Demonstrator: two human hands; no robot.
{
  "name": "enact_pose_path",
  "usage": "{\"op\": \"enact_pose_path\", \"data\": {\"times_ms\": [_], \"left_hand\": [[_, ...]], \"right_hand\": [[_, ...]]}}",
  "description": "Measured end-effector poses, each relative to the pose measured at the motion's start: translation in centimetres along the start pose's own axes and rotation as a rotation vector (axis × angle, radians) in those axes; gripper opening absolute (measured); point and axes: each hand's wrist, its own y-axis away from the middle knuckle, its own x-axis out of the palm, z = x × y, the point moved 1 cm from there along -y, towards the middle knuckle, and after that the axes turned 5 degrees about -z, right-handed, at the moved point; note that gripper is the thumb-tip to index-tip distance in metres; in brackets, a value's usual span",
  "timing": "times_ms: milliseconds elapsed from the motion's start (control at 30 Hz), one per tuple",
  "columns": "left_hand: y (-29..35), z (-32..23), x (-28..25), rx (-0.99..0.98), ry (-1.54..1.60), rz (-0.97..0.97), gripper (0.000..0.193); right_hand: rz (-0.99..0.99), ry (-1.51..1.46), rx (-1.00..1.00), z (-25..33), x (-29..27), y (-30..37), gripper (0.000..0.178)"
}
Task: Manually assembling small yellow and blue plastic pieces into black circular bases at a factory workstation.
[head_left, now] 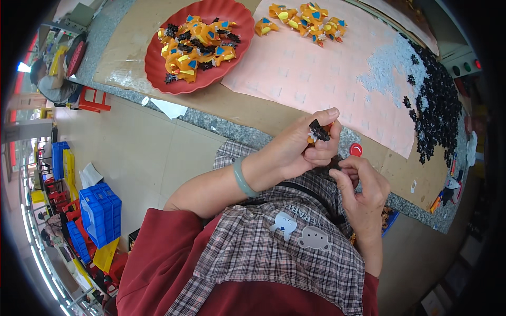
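Note:
In my left hand (295,145), closed above the table's near edge, is a small orange toy figure with a spiky black piece (318,131) on it. The fingers hide most of the figure. A pale green bangle (243,178) circles that wrist. Just to the right, my right hand (365,187) has its thumb and forefinger brought together. Whatever sits between those fingertips is too small and dark to name. The two hands are close but apart. Beyond them, a red scalloped plate (245,29) bears several orange figures (182,60) mixed with black pieces.
A pink sheet (316,79) over brown cardboard covers the table. On it are more orange figures (311,21), scattered pale pieces (387,66) and a heap of black pieces (437,116). A red round object (356,150) lies near my hands. Blue crates (100,213) stand on the floor at left.

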Motion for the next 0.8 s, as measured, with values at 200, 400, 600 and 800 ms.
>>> {"op": "enact_pose_path", "data": {"times_ms": [200,400,600,800], "left_hand": [[0.4,0.1,-0.6,0.06,-0.101,-0.059,0.033],[0.1,1.4,-0.4,0.314,-0.613,-0.231,0.028],[1.6,0.0,-0.2,0.495,-0.866,-0.27,0.027],[5.9,-12.1,-0.8,1.314,-1.677,-0.675,0.012]], "right_hand": [[-0.017,-0.021,-0.018,0.8,0.2,-1.7,0.022],[-0.013,0.141,-0.296,1.2,1.4,-1.7,0.019],[0.022,0.025,-0.301,0.9,1.7,-1.9,0.021],[0.07,-0.05,-0.069,0.6,-0.4,-2.3,0.025]]}}
